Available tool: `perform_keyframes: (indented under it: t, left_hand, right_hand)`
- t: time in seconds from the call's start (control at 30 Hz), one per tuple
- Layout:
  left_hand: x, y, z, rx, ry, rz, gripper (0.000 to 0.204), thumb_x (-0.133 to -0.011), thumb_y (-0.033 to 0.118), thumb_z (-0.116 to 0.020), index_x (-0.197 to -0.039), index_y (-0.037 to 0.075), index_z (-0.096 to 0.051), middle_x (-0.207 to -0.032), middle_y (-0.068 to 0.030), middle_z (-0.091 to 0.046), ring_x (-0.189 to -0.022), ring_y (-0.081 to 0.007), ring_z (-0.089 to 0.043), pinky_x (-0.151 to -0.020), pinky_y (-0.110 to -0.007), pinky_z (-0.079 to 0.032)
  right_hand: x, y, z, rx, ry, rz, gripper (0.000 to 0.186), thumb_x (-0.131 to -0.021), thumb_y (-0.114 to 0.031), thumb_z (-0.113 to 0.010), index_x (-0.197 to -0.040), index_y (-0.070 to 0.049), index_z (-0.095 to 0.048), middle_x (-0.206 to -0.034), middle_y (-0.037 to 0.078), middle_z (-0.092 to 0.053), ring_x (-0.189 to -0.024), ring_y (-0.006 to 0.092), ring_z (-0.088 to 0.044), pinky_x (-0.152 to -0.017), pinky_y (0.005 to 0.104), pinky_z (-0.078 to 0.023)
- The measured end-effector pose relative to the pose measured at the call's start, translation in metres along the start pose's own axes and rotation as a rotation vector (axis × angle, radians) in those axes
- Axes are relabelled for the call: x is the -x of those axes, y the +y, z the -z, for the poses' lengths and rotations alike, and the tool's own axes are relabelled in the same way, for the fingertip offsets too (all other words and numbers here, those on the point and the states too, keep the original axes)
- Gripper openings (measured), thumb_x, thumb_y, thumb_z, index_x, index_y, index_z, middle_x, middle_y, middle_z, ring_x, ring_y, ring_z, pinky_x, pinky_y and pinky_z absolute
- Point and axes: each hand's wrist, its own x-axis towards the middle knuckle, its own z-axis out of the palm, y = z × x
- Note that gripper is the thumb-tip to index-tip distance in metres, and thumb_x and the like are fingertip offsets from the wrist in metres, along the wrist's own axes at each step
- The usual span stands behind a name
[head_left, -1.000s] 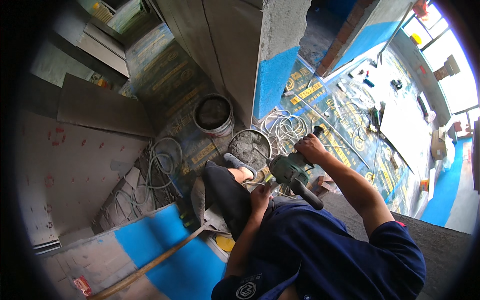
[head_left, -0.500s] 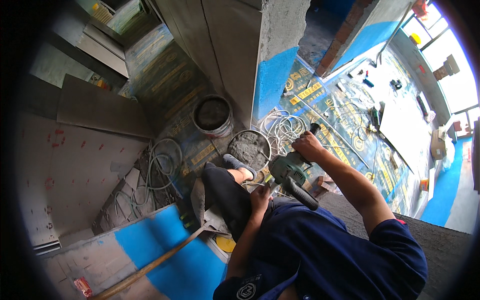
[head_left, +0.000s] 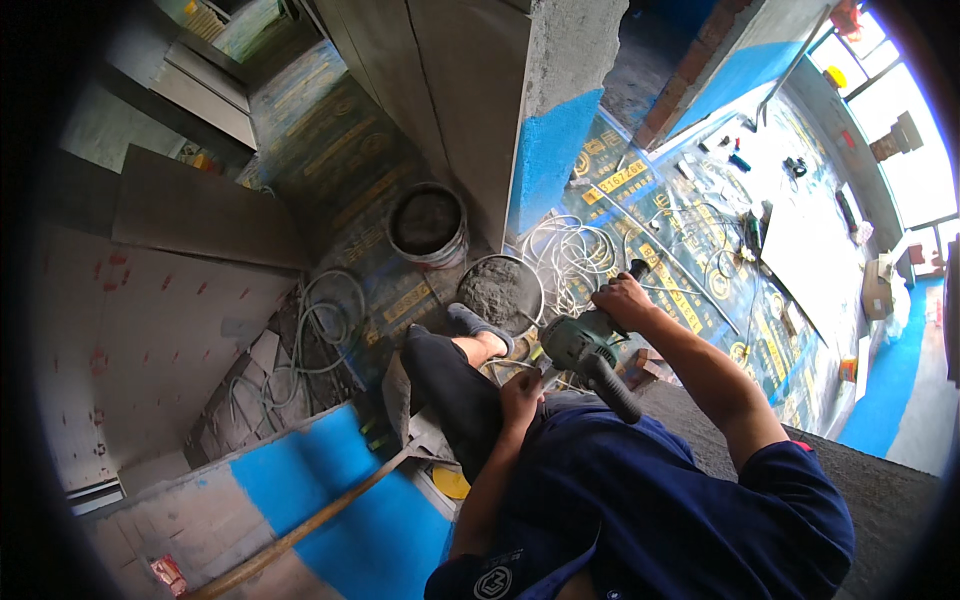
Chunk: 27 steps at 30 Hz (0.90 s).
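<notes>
A green electric hand mixer (head_left: 578, 342) with black grips is held over my lap. My right hand (head_left: 622, 301) is closed round its black upper grip. My left hand (head_left: 520, 396) is closed at its lower side, by a pale grey part; the fingers are partly hidden. Just beyond the mixer stands a round bucket of wet grey mortar (head_left: 496, 292). A thin shaft seems to run from the mixer to the bucket's near rim; its far end is hidden. My foot, in a grey slipper (head_left: 478, 329), is against the near side of that bucket.
A second bucket (head_left: 459, 243) holding dark material stands behind the first. Coiled pale hose (head_left: 567, 258) lies right of them, another coil (head_left: 335, 318) to the left. A long wooden handle (head_left: 300, 530) lies at lower left. A wall corner (head_left: 545, 165) rises ahead; a large panel (head_left: 815, 265) lies right.
The view has shifted slightly. The mixer and my right hand have moved a little to the right and down in the picture; both hands keep their hold.
</notes>
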Motion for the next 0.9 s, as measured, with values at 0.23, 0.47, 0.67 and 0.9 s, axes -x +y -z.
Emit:
perform_keyframes:
  t: [0.23, 0.47, 0.67, 0.9]
  left_hand:
    - [-0.001, 0.014, 0.014, 0.385, -0.142, 0.222, 0.032, -0.092, 0.029, -0.061, -0.08, 0.0, -0.066, -0.065, -0.0101, -0.066, -0.038, -0.007, -0.046, -0.035, -0.021, -0.03]
    - [-0.002, 0.014, 0.023, 0.472, -0.047, 0.297, 0.024, -0.091, 0.022, -0.063, -0.079, 0.002, -0.063, -0.065, -0.0107, -0.066, -0.037, -0.006, -0.043, -0.034, -0.02, -0.026]
    - [-0.007, 0.019, 0.037, 0.295, -0.051, 0.319, 0.025, -0.09, 0.022, -0.066, -0.073, 0.005, -0.059, -0.061, -0.0061, -0.063, -0.037, -0.0058, -0.042, -0.035, -0.022, -0.026]
    - [-0.002, 0.012, 0.038, 0.224, -0.016, 0.226, 0.027, -0.09, 0.021, -0.067, -0.071, 0.005, -0.056, -0.059, -0.0025, -0.059, -0.039, -0.0046, -0.041, -0.036, -0.024, -0.026]
  right_hand:
    - [0.019, 0.009, -0.01, -0.08, -0.008, -0.041, 0.011, -0.07, -0.02, -0.063, -0.079, -0.016, -0.06, -0.078, 0.003, -0.064, -0.081, 0.027, -0.064, -0.075, 0.0402, -0.042]
    - [0.025, -0.007, -0.005, -0.046, -0.141, -0.126, 0.018, -0.067, -0.019, -0.066, -0.084, -0.016, -0.062, -0.085, 0.005, -0.066, -0.087, 0.0266, -0.065, -0.076, 0.0414, -0.044]
    - [0.031, -0.002, -0.007, -0.229, -0.434, -0.054, 0.033, -0.067, -0.024, -0.071, -0.098, -0.017, -0.062, -0.09, 0.008, -0.066, -0.091, 0.0302, -0.065, -0.073, 0.0439, -0.05]
    - [0.033, -0.006, -0.026, -0.257, -0.332, -0.032, 0.025, -0.067, -0.026, -0.07, -0.089, -0.016, -0.065, -0.09, 0.009, -0.068, -0.09, 0.0298, -0.066, -0.072, 0.0437, -0.05]
